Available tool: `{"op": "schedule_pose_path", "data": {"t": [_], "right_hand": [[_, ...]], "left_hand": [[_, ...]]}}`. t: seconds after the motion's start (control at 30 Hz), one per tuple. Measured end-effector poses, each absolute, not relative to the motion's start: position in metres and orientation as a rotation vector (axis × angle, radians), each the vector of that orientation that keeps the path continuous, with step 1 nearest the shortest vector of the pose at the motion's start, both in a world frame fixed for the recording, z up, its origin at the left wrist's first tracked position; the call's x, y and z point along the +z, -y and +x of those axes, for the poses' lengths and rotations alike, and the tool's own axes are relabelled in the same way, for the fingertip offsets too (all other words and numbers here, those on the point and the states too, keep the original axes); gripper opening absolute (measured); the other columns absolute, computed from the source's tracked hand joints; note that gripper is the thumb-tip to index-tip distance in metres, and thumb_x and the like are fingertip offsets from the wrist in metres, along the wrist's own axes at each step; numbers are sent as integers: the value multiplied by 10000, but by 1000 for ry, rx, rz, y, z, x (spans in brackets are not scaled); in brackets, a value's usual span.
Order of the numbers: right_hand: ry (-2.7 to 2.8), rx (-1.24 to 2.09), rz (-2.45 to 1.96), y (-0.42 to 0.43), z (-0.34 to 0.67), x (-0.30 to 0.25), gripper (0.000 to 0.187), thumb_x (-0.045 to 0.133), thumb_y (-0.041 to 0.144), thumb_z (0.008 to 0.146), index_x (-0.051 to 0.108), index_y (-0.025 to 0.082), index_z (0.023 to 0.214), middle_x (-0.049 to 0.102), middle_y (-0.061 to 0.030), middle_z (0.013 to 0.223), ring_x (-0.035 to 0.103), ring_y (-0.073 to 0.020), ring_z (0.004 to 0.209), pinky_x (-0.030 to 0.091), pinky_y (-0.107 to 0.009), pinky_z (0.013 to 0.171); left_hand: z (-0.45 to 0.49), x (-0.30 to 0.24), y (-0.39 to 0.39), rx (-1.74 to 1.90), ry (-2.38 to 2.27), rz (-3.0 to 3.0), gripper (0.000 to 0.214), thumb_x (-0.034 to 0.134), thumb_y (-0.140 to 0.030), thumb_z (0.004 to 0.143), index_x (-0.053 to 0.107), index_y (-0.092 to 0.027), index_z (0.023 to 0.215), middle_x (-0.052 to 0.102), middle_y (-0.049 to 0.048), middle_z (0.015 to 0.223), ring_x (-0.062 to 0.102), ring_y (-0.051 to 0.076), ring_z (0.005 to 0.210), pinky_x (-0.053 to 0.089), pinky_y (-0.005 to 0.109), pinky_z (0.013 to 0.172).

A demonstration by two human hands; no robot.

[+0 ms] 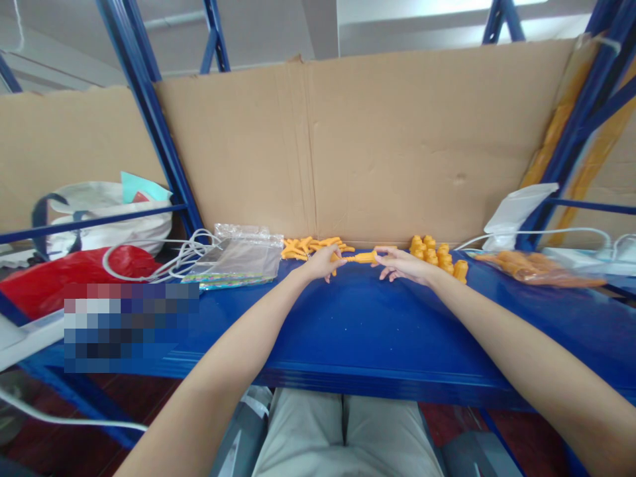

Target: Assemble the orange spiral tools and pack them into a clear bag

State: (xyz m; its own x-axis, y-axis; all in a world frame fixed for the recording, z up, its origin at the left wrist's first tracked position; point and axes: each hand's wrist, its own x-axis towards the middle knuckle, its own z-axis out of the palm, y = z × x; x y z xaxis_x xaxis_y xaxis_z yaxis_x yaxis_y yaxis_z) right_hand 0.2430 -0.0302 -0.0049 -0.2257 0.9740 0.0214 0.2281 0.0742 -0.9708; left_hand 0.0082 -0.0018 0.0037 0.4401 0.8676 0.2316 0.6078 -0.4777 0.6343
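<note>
Between my two hands, a slim orange plastic piece [364,258] lies level just above the blue shelf top, thin at its left end and thicker at its right. My left hand [322,263] pinches the thin end. The thumb and forefinger of my right hand [403,264] close on the thick end, with the other fingers loosely curled. Behind my left hand is a loose heap of branching orange plastic pieces [297,248]. Several stubby orange plastic pieces [430,253] stand upright in a cluster by my right hand, which partly hides them.
Clear plastic bags [243,255] lie stacked on the left, near white cables [191,255] and a red bag [84,275]. On the right sits a clear bag of orange pieces [536,266]. A cardboard wall [377,146] closes the back, between blue posts [144,99].
</note>
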Motion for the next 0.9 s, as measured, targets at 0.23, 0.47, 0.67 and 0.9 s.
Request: {"op": "schedule_pose_path", "data": {"t": [0.23,0.47,0.67,0.9], "right_hand": [[1622,1084,-1231,27,238,-7,218,560,349,899,564,155,800,654,-31,663,524,-58,441,366,-157,400],[1560,1165,-1429,27,236,-4,458,386,570,922,531,171,751,562,-7,484,453,-79,341,283,-178,318],[1670,1099,-1174,29,241,-4,264,650,423,822,579,177,886,691,-40,780,551,-74,486,423,-187,450],[1569,1045,-1458,27,232,-5,636,309,709,866,521,178,586,463,-9,373,361,-62,299,211,-179,304]], "left_hand": [[10,4,5,758,-1227,2263,125,562,-205,875,449,-175,831,500,-78,494,507,87,330,368,146,313],[12,3,5,782,-1182,2279,155,584,-234,868,442,-186,827,516,-75,513,509,82,333,366,140,303],[12,5,6,792,-1182,2267,158,587,-247,867,451,-178,827,515,-73,517,496,72,328,371,140,302],[19,7,11,898,-1094,2294,146,597,-180,846,451,-174,830,482,-91,552,472,51,332,374,133,291]]}}
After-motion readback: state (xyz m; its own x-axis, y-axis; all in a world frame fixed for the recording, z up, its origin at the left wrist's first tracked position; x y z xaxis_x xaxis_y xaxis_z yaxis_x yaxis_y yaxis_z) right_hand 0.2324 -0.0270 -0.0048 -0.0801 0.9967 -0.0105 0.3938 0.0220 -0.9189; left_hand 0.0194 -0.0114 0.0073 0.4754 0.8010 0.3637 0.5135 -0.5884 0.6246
